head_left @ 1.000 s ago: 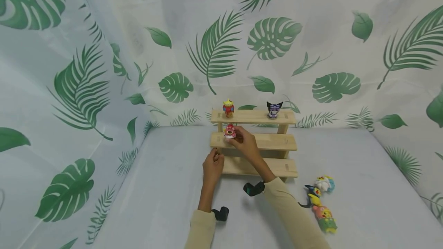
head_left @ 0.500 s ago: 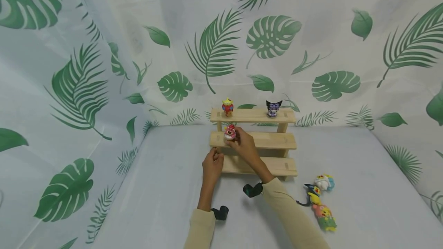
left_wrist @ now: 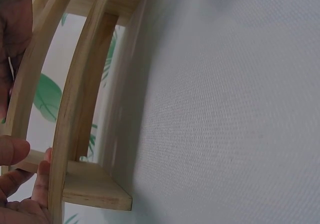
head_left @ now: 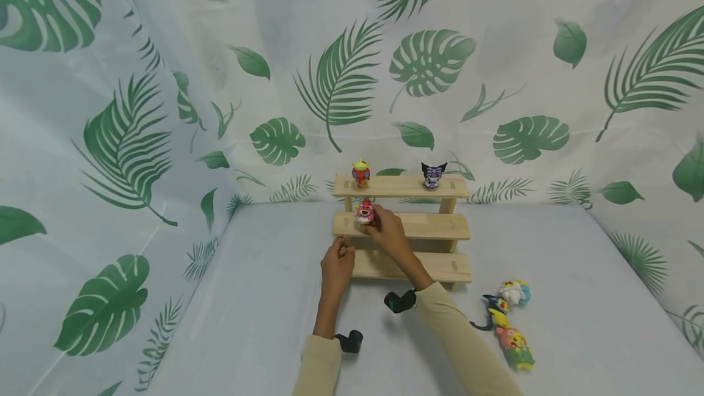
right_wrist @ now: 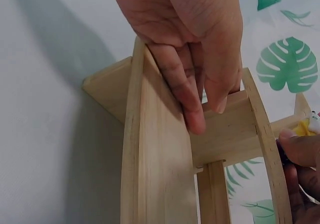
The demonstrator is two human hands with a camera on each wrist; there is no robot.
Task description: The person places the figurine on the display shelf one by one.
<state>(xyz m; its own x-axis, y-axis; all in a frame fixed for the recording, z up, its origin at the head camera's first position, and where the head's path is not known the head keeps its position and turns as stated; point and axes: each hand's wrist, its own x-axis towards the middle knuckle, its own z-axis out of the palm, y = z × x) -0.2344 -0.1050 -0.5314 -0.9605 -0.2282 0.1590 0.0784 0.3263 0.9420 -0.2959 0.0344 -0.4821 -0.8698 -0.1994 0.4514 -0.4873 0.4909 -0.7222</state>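
My right hand [head_left: 393, 234] pinches a small pink bear figurine [head_left: 364, 212] with a red top and white base, upright at the left end of the middle board. In the right wrist view only a yellow and white part of the figurine [right_wrist: 306, 126] shows, at the right edge beside the fingers. My left hand [head_left: 337, 264] grips the left end of the three-tier wooden display shelf [head_left: 429, 267], between the lowest and middle boards. The left wrist view shows its thumb and fingers [left_wrist: 41, 184] around the shelf's side piece.
On the top board stand a red and yellow figurine [head_left: 360, 175] at left and a purple, black-eared figurine [head_left: 433, 176] at right. Several colourful figurines [head_left: 516, 347] lie on the white table right of the shelf. A leaf-printed curtain [head_left: 429, 66] hangs behind.
The pink figurine and right fingers have shifted only slightly over the middle board. The left hand stays at the shelf's end.
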